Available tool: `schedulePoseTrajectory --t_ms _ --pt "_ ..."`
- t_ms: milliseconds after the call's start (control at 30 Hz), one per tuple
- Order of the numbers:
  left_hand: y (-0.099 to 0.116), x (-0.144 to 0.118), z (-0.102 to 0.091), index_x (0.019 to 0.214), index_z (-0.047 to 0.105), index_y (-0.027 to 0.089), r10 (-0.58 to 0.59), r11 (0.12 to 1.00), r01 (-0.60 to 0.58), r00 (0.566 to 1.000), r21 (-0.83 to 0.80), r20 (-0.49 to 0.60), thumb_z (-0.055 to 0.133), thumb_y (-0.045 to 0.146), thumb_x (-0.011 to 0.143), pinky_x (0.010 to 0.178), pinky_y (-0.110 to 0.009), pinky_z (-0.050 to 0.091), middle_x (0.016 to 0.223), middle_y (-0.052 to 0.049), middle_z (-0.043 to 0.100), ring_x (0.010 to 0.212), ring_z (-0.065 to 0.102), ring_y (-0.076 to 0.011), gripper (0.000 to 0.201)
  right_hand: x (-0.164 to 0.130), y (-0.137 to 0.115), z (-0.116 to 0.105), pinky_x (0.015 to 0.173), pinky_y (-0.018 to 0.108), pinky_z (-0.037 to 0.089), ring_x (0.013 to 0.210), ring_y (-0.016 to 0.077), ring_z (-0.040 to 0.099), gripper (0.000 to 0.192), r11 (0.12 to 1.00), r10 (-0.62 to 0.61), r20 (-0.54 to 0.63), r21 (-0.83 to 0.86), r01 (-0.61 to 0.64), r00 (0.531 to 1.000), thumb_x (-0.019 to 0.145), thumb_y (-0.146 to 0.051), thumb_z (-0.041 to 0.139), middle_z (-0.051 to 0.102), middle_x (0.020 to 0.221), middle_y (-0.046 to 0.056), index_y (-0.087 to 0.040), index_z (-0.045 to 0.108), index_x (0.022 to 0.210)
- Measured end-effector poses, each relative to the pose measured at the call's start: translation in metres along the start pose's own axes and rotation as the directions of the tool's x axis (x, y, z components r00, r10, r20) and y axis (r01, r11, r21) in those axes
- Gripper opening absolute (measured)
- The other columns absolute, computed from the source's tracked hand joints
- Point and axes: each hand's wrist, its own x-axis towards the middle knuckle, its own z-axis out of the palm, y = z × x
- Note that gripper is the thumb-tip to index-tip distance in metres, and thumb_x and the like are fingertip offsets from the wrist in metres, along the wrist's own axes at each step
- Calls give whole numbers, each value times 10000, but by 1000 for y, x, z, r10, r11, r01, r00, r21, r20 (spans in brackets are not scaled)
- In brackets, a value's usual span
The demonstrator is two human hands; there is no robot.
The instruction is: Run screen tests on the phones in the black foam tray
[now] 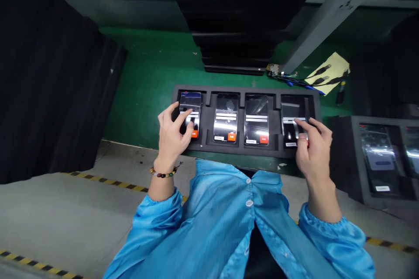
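Black foam tray (pixel 209 139) sits on the green worktop (pixel 147 78), holding four phones in a row of slots. Left hand (pixel 172 137) rests on the leftmost phone (pixel 190 111), its fingers (pixel 187 115) spread apart, thumb and forefinger touching the lit screen. Right hand (pixel 312 144) lies over the rightmost phone (pixel 290 115), fingers loosely apart, forefinger pressing the glass. Two middle phones (pixel 241 117) lie untouched between them. Stacked dark trays (pixel 235 22) stand behind.
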Motion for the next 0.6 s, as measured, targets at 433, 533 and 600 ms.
schedulePoseTrajectory --t_ms 433,533,600 --pt "-1 -2 3 1409 745 262 -14 1000 15 1000 17 -18 587 342 1056 1278 -616 428 1652 -162 490 1537 446 -372 396 20 -60 30 1264 644 355 1553 368 487 516 969 -241 238 9 246 941 1071 -240 435 724 1453 121 -251 610 1557" --pt "-1 -2 3 1409 745 255 -17 1000 17 1000 25 -14 585 339 1054 1274 -622 431 1648 -167 490 1531 452 -374 399 25 -86 46 1299 632 308 1570 354 460 521 950 -309 258 33 312 915 1069 -206 441 736 1468 84 -239 591 1567" --pt "-2 -2 3 1406 748 250 -10 1000 11 1000 26 -17 586 340 1053 1276 -619 430 1642 -169 495 1533 452 -373 398 29 -103 58 1318 612 285 1584 341 446 506 927 -372 291 73 367 882 1076 -197 435 714 1520 60 -227 596 1555"
